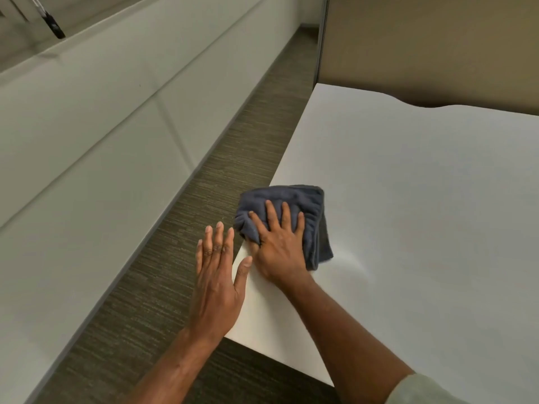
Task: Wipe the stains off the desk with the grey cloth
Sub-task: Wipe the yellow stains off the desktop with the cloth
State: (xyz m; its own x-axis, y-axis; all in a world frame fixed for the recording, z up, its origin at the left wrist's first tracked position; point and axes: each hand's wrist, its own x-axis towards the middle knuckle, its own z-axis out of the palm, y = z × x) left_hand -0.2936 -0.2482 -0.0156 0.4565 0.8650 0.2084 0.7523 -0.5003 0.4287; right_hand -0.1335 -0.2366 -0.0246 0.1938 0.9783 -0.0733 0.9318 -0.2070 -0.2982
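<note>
A folded grey cloth lies at the left edge of the white desk, part of it hanging over the edge. My right hand presses flat on top of the cloth, fingers spread, thumb tucked under its near corner. My left hand is held flat and empty beside the desk's left edge, over the floor, its thumb reaching over the desk's rim. I see no clear stain on the desk surface from here.
A strip of dark carpet runs along the desk's left side. Beyond it stands a long white panelled wall or cabinet. A tan partition backs the desk. The desk's near corner is close to my right forearm.
</note>
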